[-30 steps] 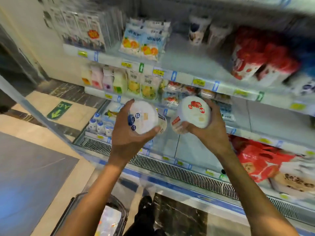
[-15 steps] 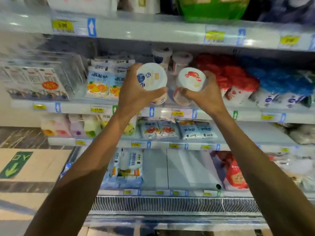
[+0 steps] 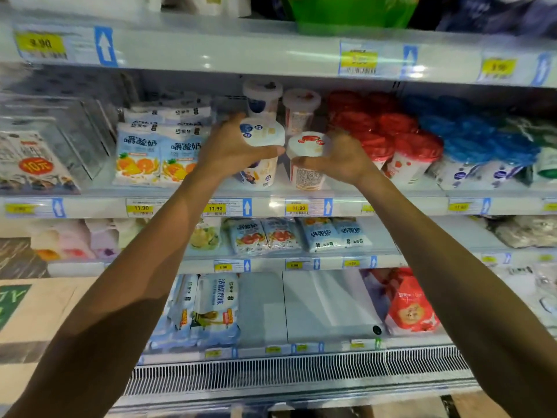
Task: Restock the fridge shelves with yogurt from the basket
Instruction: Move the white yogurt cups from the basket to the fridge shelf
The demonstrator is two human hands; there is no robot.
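a white plastic yogurt cup with a blue-printed lid point(image 3: 262, 137) sits in the left hand point(image 3: 230, 150), whose fingers wrap over the lid's far side while the thumb crosses the front. just beside it, a white plastic yogurt cup with a red-printed lid point(image 3: 307, 164) is gripped the same way by the right hand point(image 3: 345, 159), thumb in front and fingers curled behind. both cups stand upright near the front of the white fridge shelf point(image 3: 407, 203), with their bases down at its surface; whether they rest on it cannot be told. the two cups are close but apart. behind them stand two more white cups, a blue-marked one point(image 3: 261, 96) and a red-marked one point(image 3: 301, 110). to the right are red-lidded cups point(image 3: 414, 155), then blue-lidded cups point(image 3: 476, 140). to the left lie white pouches printed with oranges point(image 3: 156, 156). yellow price tags point(image 3: 297, 208) line the shelf's front edge below the cups.
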